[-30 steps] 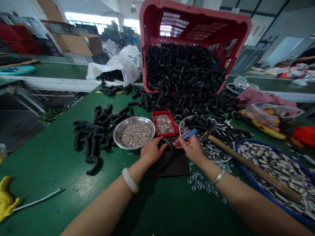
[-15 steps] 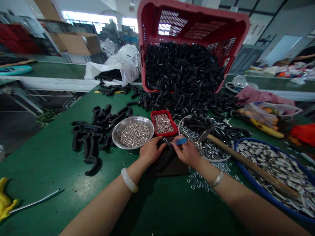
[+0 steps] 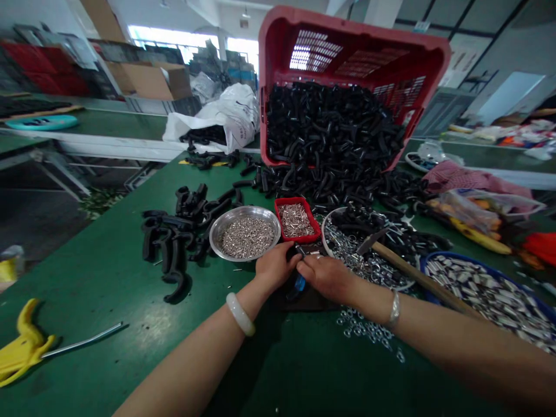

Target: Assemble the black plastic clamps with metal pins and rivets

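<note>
My left hand (image 3: 274, 266) is closed, thumb and fingers pinched at the end of a black curved plastic part (image 3: 293, 292) over a dark pad (image 3: 310, 303). My right hand (image 3: 326, 275) is closed beside it, the two hands nearly touching. From under its fingers a small blue piece (image 3: 299, 282) shows; it looks like a tool's handle, but its kind is hidden. Just beyond the hands are a red tray (image 3: 316, 236) of small metal pins and a steel bowl (image 3: 216, 248) of tiny metal pieces.
A hammer (image 3: 412, 275) lies across a white basin of metal rings and a blue basin (image 3: 423, 260) of metal sleeves. A red crate (image 3: 434, 63) spills black parts at the back. More black parts (image 3: 167, 255) lie left, near a yellow air gun (image 3: 26, 347). Loose nuts (image 3: 365, 327) sit right.
My right hand has turned over and moved closer to my left hand. The blue piece has swung from above the fingers to below them. The whole view has shifted slightly.
</note>
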The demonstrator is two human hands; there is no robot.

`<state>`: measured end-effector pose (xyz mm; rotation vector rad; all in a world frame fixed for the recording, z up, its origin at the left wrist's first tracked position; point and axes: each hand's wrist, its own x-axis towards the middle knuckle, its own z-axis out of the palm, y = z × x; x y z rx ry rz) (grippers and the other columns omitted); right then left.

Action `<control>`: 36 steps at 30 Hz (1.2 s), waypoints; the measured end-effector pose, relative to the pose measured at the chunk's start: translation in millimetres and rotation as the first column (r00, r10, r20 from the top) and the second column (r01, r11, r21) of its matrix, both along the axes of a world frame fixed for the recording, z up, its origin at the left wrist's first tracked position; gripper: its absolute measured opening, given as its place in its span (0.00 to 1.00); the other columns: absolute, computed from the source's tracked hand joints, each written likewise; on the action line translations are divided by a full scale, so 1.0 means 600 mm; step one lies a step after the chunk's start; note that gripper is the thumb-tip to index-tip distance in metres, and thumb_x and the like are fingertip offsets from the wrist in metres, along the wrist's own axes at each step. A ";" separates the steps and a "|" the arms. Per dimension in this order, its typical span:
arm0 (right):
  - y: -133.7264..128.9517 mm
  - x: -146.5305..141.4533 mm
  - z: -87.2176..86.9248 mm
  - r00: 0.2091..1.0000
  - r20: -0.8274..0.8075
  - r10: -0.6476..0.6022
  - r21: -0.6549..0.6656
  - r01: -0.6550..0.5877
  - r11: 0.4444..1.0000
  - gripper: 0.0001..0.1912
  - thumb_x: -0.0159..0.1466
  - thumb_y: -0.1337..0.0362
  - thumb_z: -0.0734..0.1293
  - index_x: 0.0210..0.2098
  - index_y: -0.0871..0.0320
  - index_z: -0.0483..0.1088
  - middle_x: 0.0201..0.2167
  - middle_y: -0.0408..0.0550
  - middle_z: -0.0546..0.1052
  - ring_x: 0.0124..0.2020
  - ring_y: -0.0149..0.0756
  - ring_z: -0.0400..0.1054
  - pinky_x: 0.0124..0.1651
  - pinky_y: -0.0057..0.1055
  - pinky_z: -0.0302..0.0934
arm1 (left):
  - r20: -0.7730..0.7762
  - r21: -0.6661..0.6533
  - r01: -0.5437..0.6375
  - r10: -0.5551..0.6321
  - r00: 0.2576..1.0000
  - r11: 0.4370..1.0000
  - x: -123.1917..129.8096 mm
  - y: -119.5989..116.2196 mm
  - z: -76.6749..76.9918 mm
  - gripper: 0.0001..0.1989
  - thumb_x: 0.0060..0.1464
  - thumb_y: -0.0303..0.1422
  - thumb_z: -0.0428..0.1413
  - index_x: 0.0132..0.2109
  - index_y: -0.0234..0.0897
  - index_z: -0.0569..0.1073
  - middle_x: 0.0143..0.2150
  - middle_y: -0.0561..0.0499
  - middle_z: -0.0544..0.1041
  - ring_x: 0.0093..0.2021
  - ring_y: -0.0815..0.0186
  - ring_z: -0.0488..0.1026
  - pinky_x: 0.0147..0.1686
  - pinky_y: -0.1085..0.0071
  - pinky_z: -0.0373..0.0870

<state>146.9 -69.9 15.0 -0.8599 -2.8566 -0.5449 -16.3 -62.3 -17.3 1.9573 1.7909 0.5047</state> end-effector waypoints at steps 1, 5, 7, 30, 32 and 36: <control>0.009 0.013 0.009 0.992 -0.098 -0.082 0.001 0.082 0.997 0.09 0.60 0.71 0.55 0.36 0.61 0.64 0.27 0.50 0.71 0.28 0.36 0.66 0.28 0.30 0.58 | 0.002 0.009 0.004 -0.004 1.000 1.000 0.000 0.000 -0.001 0.23 0.52 0.45 0.48 0.54 0.45 0.64 0.50 0.50 0.71 0.45 0.61 0.70 0.41 0.68 0.66; 0.054 0.055 0.039 0.687 -0.622 -0.377 -0.188 0.336 0.923 0.08 0.61 0.64 0.56 0.38 0.61 0.62 0.26 0.48 0.72 0.27 0.35 0.68 0.31 0.31 0.60 | -0.027 0.034 0.000 0.001 1.000 0.999 0.003 -0.004 -0.005 0.23 0.53 0.46 0.47 0.54 0.44 0.64 0.51 0.50 0.70 0.46 0.62 0.69 0.42 0.68 0.65; 0.073 0.055 0.038 0.590 -0.702 -0.399 -0.304 0.259 0.917 0.09 0.60 0.61 0.58 0.37 0.60 0.62 0.28 0.47 0.72 0.28 0.34 0.69 0.33 0.31 0.61 | -0.053 0.063 -0.003 0.006 0.999 0.998 0.006 -0.008 -0.008 0.22 0.54 0.45 0.46 0.55 0.43 0.64 0.52 0.49 0.70 0.47 0.63 0.69 0.44 0.69 0.64; 0.007 0.027 -0.082 0.274 -0.781 -0.561 -0.595 -0.056 0.802 0.07 0.60 0.59 0.60 0.35 0.55 0.59 0.29 0.46 0.71 0.30 0.35 0.70 0.36 0.35 0.66 | -0.236 0.180 0.090 -0.046 0.971 0.980 0.020 -0.009 -0.018 0.20 0.58 0.39 0.42 0.55 0.40 0.63 0.54 0.50 0.67 0.50 0.63 0.66 0.48 0.66 0.63; 0.003 0.025 -0.075 0.325 -0.787 -0.525 -0.558 -0.010 0.830 0.06 0.60 0.60 0.60 0.35 0.55 0.60 0.30 0.46 0.70 0.30 0.35 0.70 0.36 0.34 0.66 | -0.232 0.191 0.098 -0.052 0.971 0.977 0.020 -0.008 -0.019 0.20 0.58 0.39 0.42 0.55 0.39 0.63 0.54 0.50 0.68 0.50 0.63 0.66 0.49 0.67 0.62; 0.001 0.021 -0.056 0.447 -0.765 -0.463 -0.480 0.084 0.873 0.05 0.60 0.62 0.60 0.34 0.56 0.61 0.28 0.47 0.70 0.30 0.35 0.69 0.33 0.33 0.65 | -0.226 0.189 0.122 -0.078 0.971 0.974 0.017 -0.005 -0.020 0.19 0.58 0.38 0.43 0.54 0.39 0.64 0.54 0.50 0.68 0.50 0.64 0.67 0.49 0.67 0.62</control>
